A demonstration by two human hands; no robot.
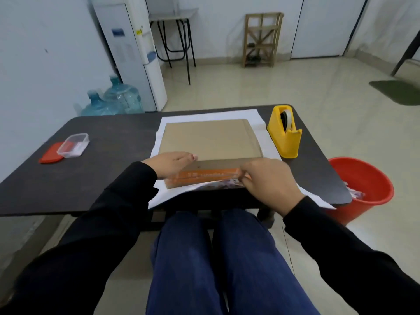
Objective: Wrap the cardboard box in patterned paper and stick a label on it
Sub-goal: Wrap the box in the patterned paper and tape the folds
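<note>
Hold the left hand point(172, 163) flat, fingers straight, pressing the near left corner of the cardboard box point(211, 139), lying mid-table on the patterned paper point(261, 119). With the right hand point(270, 180) pinching the paper's near edge, pull snug, then crease.

Soft, even indoor light, cool and a little dim, casts no hard shadows. The floor point(295, 87) carries a mild sheen, and the white back of the patterned paper point(256, 119) is the brightest patch on the dark surface point(102, 178). Wide-angle distortion tilts the water dispenser point(134, 53) near the edge. Detail is soft throughout, with the left hand point(172, 164) and right hand point(270, 178) slightly blurred.
</note>
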